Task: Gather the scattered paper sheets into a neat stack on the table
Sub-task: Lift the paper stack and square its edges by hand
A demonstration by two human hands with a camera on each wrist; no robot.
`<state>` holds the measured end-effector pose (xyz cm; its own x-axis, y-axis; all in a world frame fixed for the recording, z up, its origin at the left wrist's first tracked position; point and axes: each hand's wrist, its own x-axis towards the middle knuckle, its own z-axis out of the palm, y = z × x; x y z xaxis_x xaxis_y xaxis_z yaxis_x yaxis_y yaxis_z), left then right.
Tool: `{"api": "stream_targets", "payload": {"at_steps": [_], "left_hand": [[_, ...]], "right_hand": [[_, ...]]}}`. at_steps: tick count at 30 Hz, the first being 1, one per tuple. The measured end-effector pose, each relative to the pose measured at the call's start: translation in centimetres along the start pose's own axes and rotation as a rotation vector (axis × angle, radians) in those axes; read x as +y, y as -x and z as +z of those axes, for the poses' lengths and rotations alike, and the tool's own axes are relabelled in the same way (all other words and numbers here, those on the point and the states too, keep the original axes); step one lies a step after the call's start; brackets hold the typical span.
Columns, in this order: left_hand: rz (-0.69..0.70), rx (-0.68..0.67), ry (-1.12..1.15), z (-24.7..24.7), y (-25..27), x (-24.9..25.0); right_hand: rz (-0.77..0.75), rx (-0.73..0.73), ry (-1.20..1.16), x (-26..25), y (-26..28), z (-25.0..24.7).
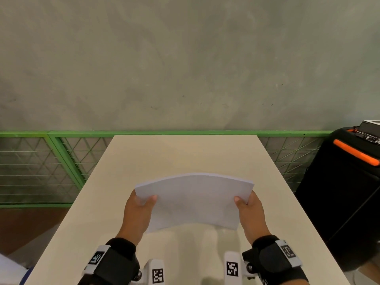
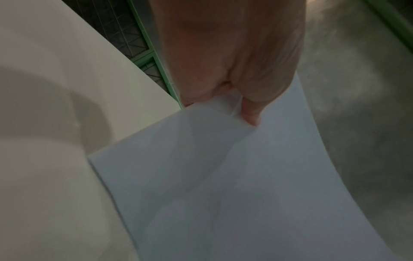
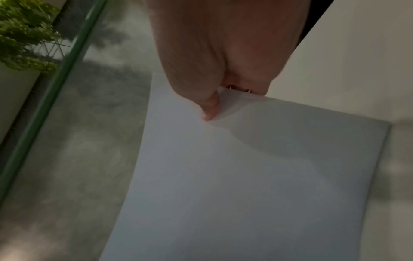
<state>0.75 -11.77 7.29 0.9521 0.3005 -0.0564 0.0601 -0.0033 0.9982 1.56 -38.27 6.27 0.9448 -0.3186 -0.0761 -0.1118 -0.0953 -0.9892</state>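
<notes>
1. A white stack of paper sheets (image 1: 194, 200) sits at lower centre of the head view, lifted above the pale beige rectangular table (image 1: 185, 153) and bowed upward along its far edge.
2. The left hand (image 1: 137, 214) pinches the stack's left edge, thumb on top and fingers underneath.
3. The right hand (image 1: 249, 214) pinches the right edge the same way.
4. Both wrist views show a thumb pressing the top sheet near a corner.
5. A green metal mesh fence (image 1: 61, 161) runs behind the table; a black case with an orange handle (image 1: 347, 182) stands at right.
</notes>
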Motion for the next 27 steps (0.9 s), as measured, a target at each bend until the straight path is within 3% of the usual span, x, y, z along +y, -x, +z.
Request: {"api": "stream_targets", "payload": {"at_steps": [9,27], "left_hand": [[0.050,-0.001,-0.039,-0.4,-0.1,0.2],[-0.050,-0.046,0.029,0.2,0.2,-1.8]], "right_hand": [[0.001,-0.005,-0.022,-0.6,0.1,-0.6],[0.080,-0.039,0.033,0.4,0.8,-0.2]]}}
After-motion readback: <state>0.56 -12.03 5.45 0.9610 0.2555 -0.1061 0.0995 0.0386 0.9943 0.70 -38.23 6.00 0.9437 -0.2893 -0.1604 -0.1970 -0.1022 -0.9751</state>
